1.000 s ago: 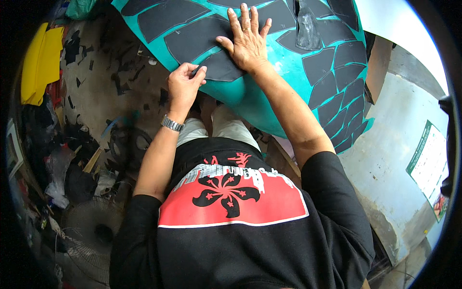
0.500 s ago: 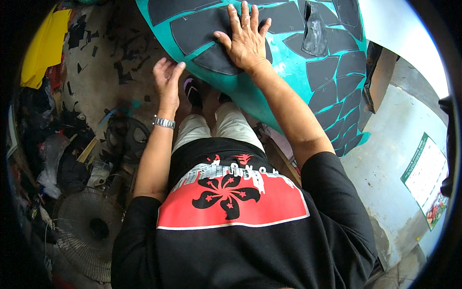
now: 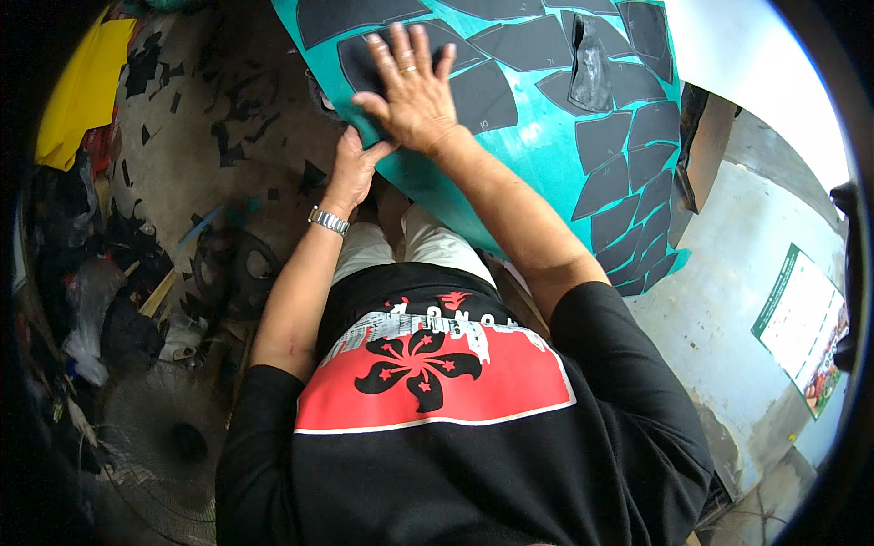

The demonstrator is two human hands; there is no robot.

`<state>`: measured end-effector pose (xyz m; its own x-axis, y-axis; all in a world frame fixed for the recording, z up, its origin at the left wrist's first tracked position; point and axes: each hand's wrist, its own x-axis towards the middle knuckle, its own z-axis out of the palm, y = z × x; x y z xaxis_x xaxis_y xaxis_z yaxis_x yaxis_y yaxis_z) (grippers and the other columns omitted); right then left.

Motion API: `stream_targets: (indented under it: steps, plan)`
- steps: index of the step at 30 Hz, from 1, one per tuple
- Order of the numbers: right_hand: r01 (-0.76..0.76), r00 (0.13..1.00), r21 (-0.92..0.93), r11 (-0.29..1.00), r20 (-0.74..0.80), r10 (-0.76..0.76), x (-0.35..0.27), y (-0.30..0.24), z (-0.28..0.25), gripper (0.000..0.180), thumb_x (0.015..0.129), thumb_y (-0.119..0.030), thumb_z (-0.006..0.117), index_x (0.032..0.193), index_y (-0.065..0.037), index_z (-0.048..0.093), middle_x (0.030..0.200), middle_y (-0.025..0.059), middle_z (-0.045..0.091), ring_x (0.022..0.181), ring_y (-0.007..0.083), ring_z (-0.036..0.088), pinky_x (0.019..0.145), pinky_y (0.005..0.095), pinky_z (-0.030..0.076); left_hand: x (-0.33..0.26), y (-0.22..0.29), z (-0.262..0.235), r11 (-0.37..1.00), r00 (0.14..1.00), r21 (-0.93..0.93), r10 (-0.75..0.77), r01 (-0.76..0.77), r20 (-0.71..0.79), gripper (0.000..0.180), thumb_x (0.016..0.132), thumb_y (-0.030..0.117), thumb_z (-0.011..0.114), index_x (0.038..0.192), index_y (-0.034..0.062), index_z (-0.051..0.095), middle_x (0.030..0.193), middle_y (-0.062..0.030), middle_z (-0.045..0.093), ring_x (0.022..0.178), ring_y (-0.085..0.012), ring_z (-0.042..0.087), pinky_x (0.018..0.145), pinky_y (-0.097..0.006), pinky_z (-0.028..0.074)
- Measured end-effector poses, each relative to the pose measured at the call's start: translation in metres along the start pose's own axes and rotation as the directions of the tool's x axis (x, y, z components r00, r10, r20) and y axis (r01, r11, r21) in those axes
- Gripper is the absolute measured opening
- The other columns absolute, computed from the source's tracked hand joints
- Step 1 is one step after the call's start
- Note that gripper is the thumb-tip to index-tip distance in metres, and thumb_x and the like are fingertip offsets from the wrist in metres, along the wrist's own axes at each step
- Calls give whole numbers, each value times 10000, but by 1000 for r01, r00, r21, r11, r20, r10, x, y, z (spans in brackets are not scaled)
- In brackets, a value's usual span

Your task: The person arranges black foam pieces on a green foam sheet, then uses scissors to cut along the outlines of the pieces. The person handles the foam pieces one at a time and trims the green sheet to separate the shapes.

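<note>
A large teal sheet [image 3: 537, 136] spreads in front of me, covered with flat black cut pieces [image 3: 523, 44] with pale outlines. My right hand [image 3: 414, 96] lies flat near the sheet's left edge, fingers spread and holding nothing. Part of a black piece [image 3: 487, 96] shows beside it, the rest covered by the palm. Just below, my left hand [image 3: 350, 171], with a metal watch on its wrist, is closed on the sheet's near-left edge; some of its fingers are hidden. A dark, shiny, oblong thing [image 3: 592, 77] rests on the sheet right of my right hand.
Black scraps [image 3: 228, 141] litter the floor on the left. A fan [image 3: 173, 437] stands at the lower left, beside plastic bags [image 3: 91, 314] and other clutter. Yellow material [image 3: 77, 91] hangs at the far left. On the right is a pale grey surface [image 3: 710, 300] with a printed sheet [image 3: 797, 328].
My left hand has moved right and away from me, from free air onto the sheet's edge. My right hand has slid left across the sheet, still flat.
</note>
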<state>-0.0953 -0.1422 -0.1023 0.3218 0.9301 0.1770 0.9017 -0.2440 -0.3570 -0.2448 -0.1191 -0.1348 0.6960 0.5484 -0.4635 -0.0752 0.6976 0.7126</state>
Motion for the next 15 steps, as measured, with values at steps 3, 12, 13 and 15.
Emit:
stream_targets:
  steps: [3,12,13,15]
  plan:
    - [42,999,148,988,-31,-38,2,-9,3,850,934,-687,420,1577,-154,257,1639,194,170,1521,399,101,1140,706,-3,1,1,7,999,998,29,21,-19,-67,543,854,-18,733,1341,36,500,1316,-47,586,1210,-178,549,1069,-350,420]
    - [-50,999,-147,988,-22,48,16,15,-9,814,898,-664,508,1529,-169,367,1606,168,276,1500,399,177,1134,716,66,7,6,16,991,991,81,110,-105,-70,468,854,-63,698,1275,2,503,1246,-89,612,1111,-186,603,980,-346,489]
    - [39,998,-73,997,-49,-43,19,1,0,801,900,-671,494,1525,-184,377,1596,168,297,1496,387,196,1127,729,80,7,7,16,993,990,95,77,-66,-119,459,839,-51,720,1248,1,517,1232,-82,613,1098,-173,597,971,-337,486]
    - [53,997,6,999,-59,-52,22,-10,11,827,892,-707,454,1544,-211,345,1612,146,276,1499,379,190,1137,722,76,2,10,17,986,986,28,166,-165,-23,452,859,-40,709,1257,2,498,1292,-88,570,1151,-175,567,980,-338,476]
